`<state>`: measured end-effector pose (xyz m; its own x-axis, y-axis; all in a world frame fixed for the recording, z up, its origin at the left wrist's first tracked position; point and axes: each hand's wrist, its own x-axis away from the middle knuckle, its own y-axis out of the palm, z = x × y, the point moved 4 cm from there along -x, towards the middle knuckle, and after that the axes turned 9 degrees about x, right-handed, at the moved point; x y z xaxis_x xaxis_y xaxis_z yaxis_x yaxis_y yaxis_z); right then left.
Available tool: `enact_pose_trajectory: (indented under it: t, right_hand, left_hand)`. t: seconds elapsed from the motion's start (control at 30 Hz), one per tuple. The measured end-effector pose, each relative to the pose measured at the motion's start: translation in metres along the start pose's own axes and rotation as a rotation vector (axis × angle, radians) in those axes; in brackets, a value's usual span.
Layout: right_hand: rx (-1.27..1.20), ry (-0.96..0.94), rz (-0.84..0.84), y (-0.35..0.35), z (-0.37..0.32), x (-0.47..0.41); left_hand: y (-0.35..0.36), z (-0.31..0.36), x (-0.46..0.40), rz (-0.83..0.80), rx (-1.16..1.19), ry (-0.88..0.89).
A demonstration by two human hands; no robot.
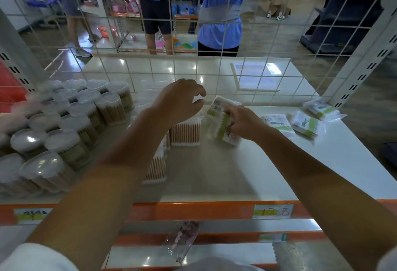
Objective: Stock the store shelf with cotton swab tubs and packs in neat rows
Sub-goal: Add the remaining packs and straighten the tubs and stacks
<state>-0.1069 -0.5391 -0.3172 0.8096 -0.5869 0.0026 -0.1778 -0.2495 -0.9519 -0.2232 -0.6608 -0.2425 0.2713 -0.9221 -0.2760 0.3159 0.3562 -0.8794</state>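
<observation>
On the white shelf (pixel 236 174), several round cotton swab tubs (pixel 64 133) stand in rows at the left. Clear square boxes of swabs (pixel 184 134) stand in a line in the middle, partly behind my left forearm. My right hand (pixel 245 123) grips a green-and-white swab pack (pixel 221 118), held tilted just right of the boxes. My left hand (pixel 182 100) hovers above the boxes with fingers loosely curled, holding nothing. Three more packs (pixel 305 123) lie flat at the right.
A white wire grid (pixel 217 72) backs the shelf. An orange front rail (pixel 193 210) carries price labels. A clear wrapper (pixel 182 240) hangs on the lower shelf. Several people stand in the aisle behind the grid. Slotted uprights flank both sides.
</observation>
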Motion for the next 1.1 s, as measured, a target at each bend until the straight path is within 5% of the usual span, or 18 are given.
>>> enact_pose_trajectory:
  t: [0.57,1.1]
  right_hand:
    - [-0.714,0.21,0.394,-0.051,-0.009,0.018]
    - [-1.294,0.165,0.388,-0.038,-0.047,0.044]
  left_hand:
    - [0.003,-0.004,0.013,0.063,0.365,-0.144]
    - [0.014,-0.008,0.026,0.065,1.058,-0.357]
